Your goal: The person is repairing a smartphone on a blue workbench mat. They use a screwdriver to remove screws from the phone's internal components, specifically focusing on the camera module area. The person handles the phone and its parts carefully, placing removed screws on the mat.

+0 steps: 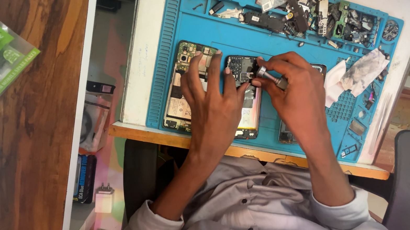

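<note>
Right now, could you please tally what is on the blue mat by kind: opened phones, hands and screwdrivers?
Opened phones: 2, one at left and a middle one
Hands: 2, left hand and right hand
Screwdriver: 1
Total: 5

Bright blue ridged work mat (191,14), silver-grey screwdriver (271,77), green-and-black opened phone (183,89), pale grey shirt (239,216), perhaps reddish-brown wood-grain counter (27,170)
</note>
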